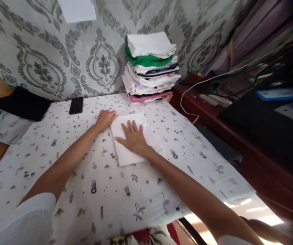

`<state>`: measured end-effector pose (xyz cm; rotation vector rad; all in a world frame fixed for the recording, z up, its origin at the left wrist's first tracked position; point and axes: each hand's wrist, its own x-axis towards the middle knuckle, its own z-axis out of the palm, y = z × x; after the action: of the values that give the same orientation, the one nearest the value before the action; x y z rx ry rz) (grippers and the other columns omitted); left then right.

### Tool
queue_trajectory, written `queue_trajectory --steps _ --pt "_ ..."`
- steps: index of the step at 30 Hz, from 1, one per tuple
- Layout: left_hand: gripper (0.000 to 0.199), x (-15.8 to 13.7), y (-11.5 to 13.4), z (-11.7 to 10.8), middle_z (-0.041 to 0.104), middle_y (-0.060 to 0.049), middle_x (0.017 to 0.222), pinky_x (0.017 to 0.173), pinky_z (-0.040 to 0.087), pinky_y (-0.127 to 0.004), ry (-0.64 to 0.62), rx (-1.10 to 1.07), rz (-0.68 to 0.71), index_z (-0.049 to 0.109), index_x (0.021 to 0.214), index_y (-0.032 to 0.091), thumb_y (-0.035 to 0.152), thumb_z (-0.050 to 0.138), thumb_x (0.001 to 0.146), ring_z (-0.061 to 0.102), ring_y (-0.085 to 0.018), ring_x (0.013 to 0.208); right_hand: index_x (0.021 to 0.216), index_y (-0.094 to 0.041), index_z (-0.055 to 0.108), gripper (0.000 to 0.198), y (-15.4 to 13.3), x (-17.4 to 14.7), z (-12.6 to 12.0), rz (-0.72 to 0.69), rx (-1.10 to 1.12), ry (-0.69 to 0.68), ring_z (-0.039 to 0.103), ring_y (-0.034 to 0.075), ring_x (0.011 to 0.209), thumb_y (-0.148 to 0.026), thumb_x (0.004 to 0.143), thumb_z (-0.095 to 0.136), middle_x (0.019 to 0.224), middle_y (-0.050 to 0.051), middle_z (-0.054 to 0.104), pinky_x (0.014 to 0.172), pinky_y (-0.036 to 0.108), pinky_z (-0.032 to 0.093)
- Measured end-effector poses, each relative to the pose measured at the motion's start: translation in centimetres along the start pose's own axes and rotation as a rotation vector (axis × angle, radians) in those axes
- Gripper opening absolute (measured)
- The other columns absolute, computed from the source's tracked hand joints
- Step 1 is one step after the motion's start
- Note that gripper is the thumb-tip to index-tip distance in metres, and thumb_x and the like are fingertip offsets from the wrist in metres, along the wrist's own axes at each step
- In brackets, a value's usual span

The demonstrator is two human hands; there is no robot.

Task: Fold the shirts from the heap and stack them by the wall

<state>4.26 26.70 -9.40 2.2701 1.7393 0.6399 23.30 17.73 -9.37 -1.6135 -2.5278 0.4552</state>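
A folded white garment (126, 154) lies flat on the patterned cloth (80, 190) in the middle of the table. My right hand (134, 137) rests palm down on it, fingers spread. At its far left corner is my left hand (106, 119), with the fingers curled in and closed on the edge; the fingertips are partly hidden. Behind the garment, against the wall, stands a tall stack of folded clothes (151, 73), with a white piece on top and a green one below.
A black phone (76, 105) lies left of my hands, and a black folded cloth (22, 102) sits at the far left edge. On the right, a white cable (184, 97) hangs over dark red furniture (259, 177). Patterned wallpaper (103, 61) covers the back wall.
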Motion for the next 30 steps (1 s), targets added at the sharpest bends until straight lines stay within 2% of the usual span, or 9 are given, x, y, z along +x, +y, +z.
queue_trajectory --steps 3,6,9,12,17,20,24,26,30 --pt "0.016 -2.0 1.7 -0.7 0.067 -0.012 0.094 0.096 0.034 -0.046 0.117 0.146 0.029 0.058 0.09 0.018 0.029 0.047 0.094 0.054 -0.03 0.101 0.159 -0.021 0.025 0.078 0.0 -0.1 -0.2 0.01 0.034 -0.008 0.001 0.036 0.154 -0.069 0.098 0.028 0.168 0.014 0.012 0.12 0.061 0.002" --pt "0.022 -6.3 4.7 -1.8 0.064 -0.009 0.092 0.087 0.04 -0.039 0.201 0.096 0.103 0.055 0.091 0.018 0.029 0.038 0.098 0.055 -0.024 0.091 0.158 -0.021 0.028 0.064 0.2 -0.1 -0.5 0.018 0.092 -0.025 0.002 0.034 0.154 -0.055 0.104 0.022 0.168 0.013 0.013 0.121 0.059 0.004" --pt "0.032 -12.2 8.0 -2.3 0.058 -0.003 0.075 0.078 0.042 -0.033 0.01 0.037 0.238 0.052 0.078 0.021 0.041 0.039 0.099 0.053 -0.019 0.075 0.157 -0.021 0.031 0.059 0.5 0.0 -0.6 0.012 0.15 -0.019 0.003 0.032 0.155 -0.047 0.106 0.021 0.168 0.012 0.016 0.121 0.058 0.004" --pt "0.031 -17.2 10.6 -1.8 0.062 -0.006 0.077 0.081 0.043 -0.037 -0.179 0.169 0.248 0.056 0.079 0.021 0.049 0.051 0.092 0.057 -0.024 0.08 0.155 -0.022 0.036 0.057 0.7 0.1 -0.5 0.004 0.183 0.011 0.005 0.032 0.155 -0.047 0.105 0.024 0.167 0.011 0.019 0.121 0.058 0.005" --pt "0.012 -20.2 12.6 -1.0 0.068 -0.013 0.089 0.083 0.045 -0.043 -0.229 0.278 0.029 0.058 0.087 0.02 0.018 0.046 0.087 0.063 -0.03 0.091 0.154 -0.022 0.038 0.055 0.4 -0.4 -1.1 0.028 0.142 -0.008 0.009 0.03 0.154 -0.044 0.105 0.03 0.167 0.011 0.021 0.121 0.056 0.009" --pt "0.008 -20.3 12.8 -1.7 0.067 -0.009 0.082 0.076 0.045 -0.039 -0.266 0.191 -0.063 0.054 0.08 0.022 0.016 0.05 0.081 0.063 -0.028 0.083 0.153 -0.022 0.039 0.055 0.6 -0.6 -1.7 0.001 0.12 -0.02 0.013 0.03 0.154 -0.044 0.103 0.037 0.166 0.011 0.024 0.12 0.055 0.014" --pt "0.013 -20.0 11.6 -2.4 0.061 0.0 0.074 0.064 0.043 -0.03 -0.221 -0.22 -0.231 0.048 0.081 0.024 0.035 0.056 0.083 0.058 -0.019 0.067 0.142 -0.018 0.053 0.046 1.9 1.1 -3.2 -0.048 0.072 0.022 0.037 0.026 0.144 -0.026 0.101 0.034 0.152 0.014 0.047 0.116 0.047 0.029" --pt "0.03 -19.5 10.5 -2.2 0.063 0.001 0.08 0.053 0.04 -0.026 -0.161 -0.492 -0.377 0.049 0.095 0.026 0.049 0.059 0.081 0.06 -0.018 0.066 0.142 -0.016 0.053 0.048 2.8 2.8 -4.3 -0.065 0.041 0.025 0.037 0.024 0.145 -0.018 0.097 0.038 0.153 0.015 0.046 0.118 0.044 0.028" --pt "0.065 -18.0 9.4 -1.4 0.068 -0.005 0.1 0.041 0.03 -0.02 -0.112 -0.862 -0.729 0.045 0.118 0.027 0.059 0.069 0.067 0.069 -0.021 0.077 0.149 -0.02 0.046 0.071 4.5 6.9 -6.7 -0.128 0.011 -0.094 0.041 0.027 0.143 -0.024 0.081 0.067 0.154 0.013 0.047 0.118 0.045 0.03"
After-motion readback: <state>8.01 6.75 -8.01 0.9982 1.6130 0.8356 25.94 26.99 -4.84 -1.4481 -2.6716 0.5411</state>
